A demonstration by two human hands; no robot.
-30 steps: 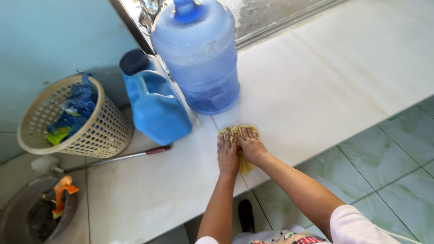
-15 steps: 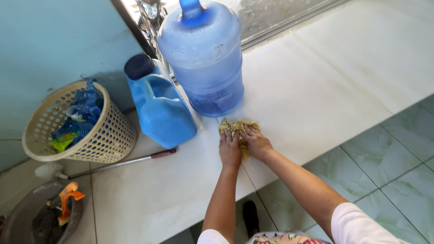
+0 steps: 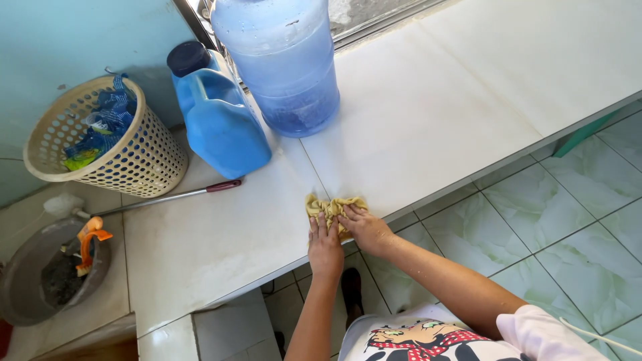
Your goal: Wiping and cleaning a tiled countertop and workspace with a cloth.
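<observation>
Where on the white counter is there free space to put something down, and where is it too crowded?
The counter is bare to the right of the big water bottle, up to the far edge. Another bare patch lies between the metal rod and the near edge, left of the yellow cloth. It is crowded at the back left: bottle, blue jug and basket stand close together.
</observation>
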